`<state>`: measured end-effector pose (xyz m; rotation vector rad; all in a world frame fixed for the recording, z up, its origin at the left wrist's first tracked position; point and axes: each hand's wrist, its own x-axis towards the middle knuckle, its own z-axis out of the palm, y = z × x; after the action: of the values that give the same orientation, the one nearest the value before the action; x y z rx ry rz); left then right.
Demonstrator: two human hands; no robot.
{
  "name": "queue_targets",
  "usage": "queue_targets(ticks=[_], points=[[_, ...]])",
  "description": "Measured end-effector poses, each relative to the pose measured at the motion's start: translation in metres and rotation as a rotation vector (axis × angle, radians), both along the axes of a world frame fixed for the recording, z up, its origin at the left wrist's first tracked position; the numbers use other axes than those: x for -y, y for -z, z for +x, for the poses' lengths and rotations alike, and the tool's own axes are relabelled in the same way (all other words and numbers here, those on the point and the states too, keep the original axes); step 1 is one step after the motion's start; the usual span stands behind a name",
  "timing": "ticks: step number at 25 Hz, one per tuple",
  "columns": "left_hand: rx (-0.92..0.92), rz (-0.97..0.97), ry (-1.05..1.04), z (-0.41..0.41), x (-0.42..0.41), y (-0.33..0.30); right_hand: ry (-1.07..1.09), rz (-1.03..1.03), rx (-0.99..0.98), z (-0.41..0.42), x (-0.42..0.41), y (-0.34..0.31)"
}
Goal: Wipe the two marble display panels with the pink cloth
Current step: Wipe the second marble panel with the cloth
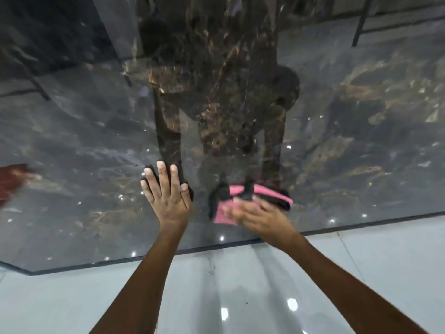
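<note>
I am looking down at a dark, glossy marble panel that is standing on a pale grey floor. The panel's lower edge is running from a cut corner at the far left, rising toward the right. At the left edge of the view a reddish blur is showing on the panel; I cannot tell what it is. My left hand is lying flat against the panel above its lower edge, fingers straight and spread, holding nothing. Just to its right, my right hand is pressing the pink cloth onto the panel near the lower edge; the hand is motion-blurred, so I cannot tell whether its fingers are curling round the cloth. Rightward, bare panel is stretching on to the view's edge.
</note>
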<state>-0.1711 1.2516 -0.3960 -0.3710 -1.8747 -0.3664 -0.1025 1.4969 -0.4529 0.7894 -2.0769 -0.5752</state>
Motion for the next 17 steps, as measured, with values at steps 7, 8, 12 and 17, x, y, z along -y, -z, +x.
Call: queue_targets(ticks=[7,8,12,17], points=[[0.087,-0.03,-0.005,0.005,0.008,0.013,0.032,-0.391,-0.111,-0.008,0.045,-0.001],[0.11,-0.028,0.0,0.007,0.009,0.015,0.079,-0.362,-0.109,-0.008,0.059,0.007],[0.142,-0.023,-0.034,0.012,0.007,0.021,0.24,0.056,0.175,0.027,0.013,0.108],[0.262,0.182,-0.012,0.033,-0.03,0.01,0.208,-0.499,0.068,0.029,-0.073,0.059]])
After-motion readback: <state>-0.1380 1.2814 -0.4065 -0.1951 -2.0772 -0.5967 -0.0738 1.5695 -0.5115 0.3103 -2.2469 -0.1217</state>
